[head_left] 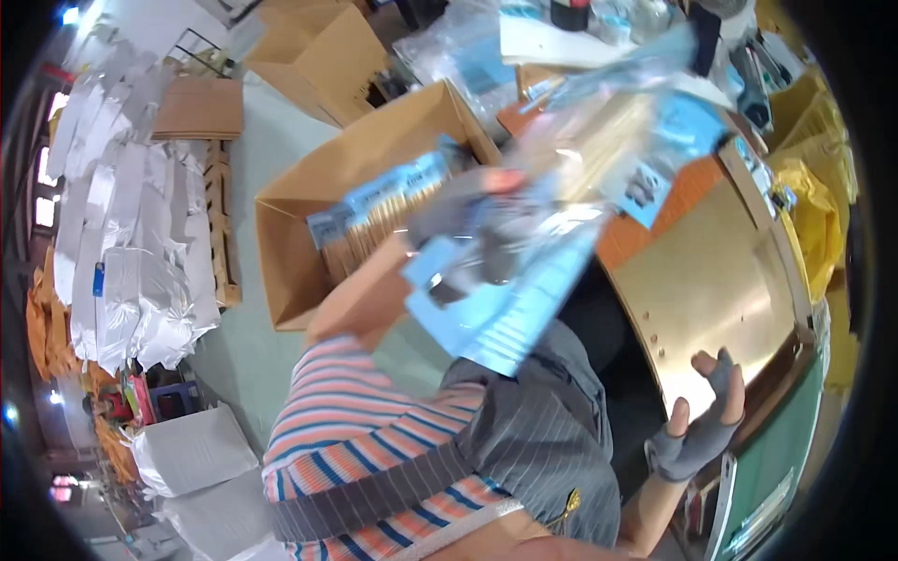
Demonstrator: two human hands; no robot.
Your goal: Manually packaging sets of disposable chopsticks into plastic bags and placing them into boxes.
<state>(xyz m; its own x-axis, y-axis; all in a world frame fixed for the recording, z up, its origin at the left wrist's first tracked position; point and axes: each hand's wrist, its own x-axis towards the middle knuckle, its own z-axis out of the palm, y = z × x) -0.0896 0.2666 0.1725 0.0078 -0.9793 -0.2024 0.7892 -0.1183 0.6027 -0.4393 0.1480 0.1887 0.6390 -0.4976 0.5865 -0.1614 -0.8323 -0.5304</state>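
My left hand [454, 210], in a dark glove and smeared by motion, grips a clear plastic packet [505, 304] with blue printed panels. Pale thin wooden sticks [613, 140] show through clear plastic beyond that hand; the blur hides whether they belong to the same packet. Beside the left forearm stands an open cardboard box [290, 224] with several packets of sticks [383, 210] under blue labels. My right hand [702, 416], in a grey fingerless glove, has its fingers apart and nothing in them. It is nearest the lower edge of a shiny metal plate [716, 290].
Another open cardboard box [323, 61] stands behind the first. An orange-brown work surface [687, 201] adjoins the plate, with a yellow bag [809, 220] at its right. Wrapped white stacks [140, 234] rest beside a wooden pallet [220, 224] at the left.
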